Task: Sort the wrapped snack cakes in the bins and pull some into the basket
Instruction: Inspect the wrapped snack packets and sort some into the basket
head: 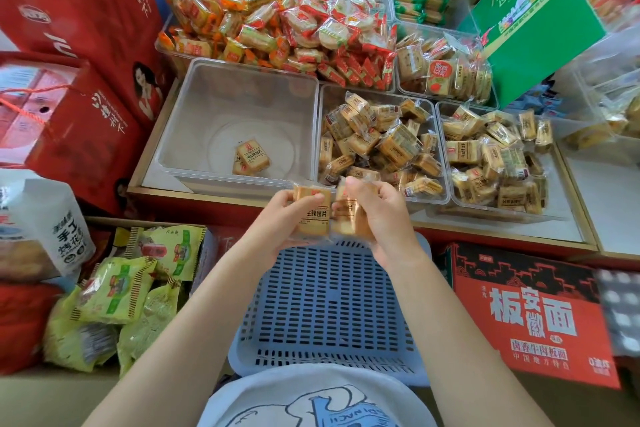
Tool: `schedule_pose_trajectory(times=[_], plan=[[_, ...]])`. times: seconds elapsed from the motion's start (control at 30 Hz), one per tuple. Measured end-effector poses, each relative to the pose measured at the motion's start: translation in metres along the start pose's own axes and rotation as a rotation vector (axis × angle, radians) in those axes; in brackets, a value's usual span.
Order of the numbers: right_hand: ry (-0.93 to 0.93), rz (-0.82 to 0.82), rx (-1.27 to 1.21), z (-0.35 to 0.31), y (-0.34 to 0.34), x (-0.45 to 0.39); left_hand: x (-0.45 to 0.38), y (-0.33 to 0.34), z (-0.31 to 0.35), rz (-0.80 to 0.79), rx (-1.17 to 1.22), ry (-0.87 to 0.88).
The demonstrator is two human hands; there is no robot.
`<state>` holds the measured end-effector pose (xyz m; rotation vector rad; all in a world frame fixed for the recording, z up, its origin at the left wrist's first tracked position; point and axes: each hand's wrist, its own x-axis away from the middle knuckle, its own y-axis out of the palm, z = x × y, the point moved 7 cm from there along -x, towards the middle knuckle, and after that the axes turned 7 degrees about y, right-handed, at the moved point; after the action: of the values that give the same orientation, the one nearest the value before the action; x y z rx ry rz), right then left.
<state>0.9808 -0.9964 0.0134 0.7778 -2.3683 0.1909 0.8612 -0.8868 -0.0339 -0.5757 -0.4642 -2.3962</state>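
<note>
Wrapped snack cakes, tan slabs in clear film, fill two clear plastic bins on a shop counter point(519, 229): the middle bin point(377, 146) and the right bin point(495, 156) are both heaped. A third clear plastic bin at the left point(239, 121) holds only two packets point(251, 157) lying near its front wall. A person's left hand point(280, 215) grips one wrapped cake point(311, 215) by its side, while the right hand point(377, 211) clutches another point(349, 218) just beside it; the two packets touch above the far rim of a pale blue slotted plastic basket point(329, 302) resting below the counter's edge. Behind the bins, orange-and-red wrapped snacks point(277, 24) are piled high. A red printed carton point(533, 315) stands right of the basket, and yellow-green snack bags point(121, 291) lie to its left.
</note>
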Motion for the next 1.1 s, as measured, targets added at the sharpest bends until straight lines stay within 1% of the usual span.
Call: schedule_pose_trajectory(times=[0.1, 0.2, 0.33, 0.47, 0.57, 0.73, 0.9, 1.1], plan=[[-0.057, -0.023, -0.015, -0.003, 0.004, 0.001, 0.003, 0.011, -0.001, -0.087, 0.104, 0.010], [-0.054, -0.049, -0.042, -0.003, 0.007, 0.001, 0.005, 0.017, 0.002, -0.128, 0.098, 0.074], [-0.016, -0.087, -0.027, 0.003, 0.014, 0.000, 0.006, 0.015, 0.002, -0.070, 0.135, 0.098], [-0.008, -0.105, 0.038, 0.003, 0.013, -0.001, 0.005, 0.003, 0.001, 0.001, 0.097, 0.123], [-0.006, -0.109, 0.008, 0.003, 0.012, -0.002, 0.005, 0.000, 0.000, 0.009, 0.106, 0.117], [-0.024, -0.018, -0.023, -0.002, 0.007, -0.005, 0.002, 0.000, -0.002, 0.017, 0.067, 0.119], [-0.106, 0.106, 0.103, -0.003, 0.003, -0.010, 0.001, 0.001, -0.004, 0.016, 0.081, 0.115], [-0.119, 0.123, 0.092, -0.008, 0.006, -0.016, 0.002, -0.006, 0.001, 0.009, 0.093, 0.126]])
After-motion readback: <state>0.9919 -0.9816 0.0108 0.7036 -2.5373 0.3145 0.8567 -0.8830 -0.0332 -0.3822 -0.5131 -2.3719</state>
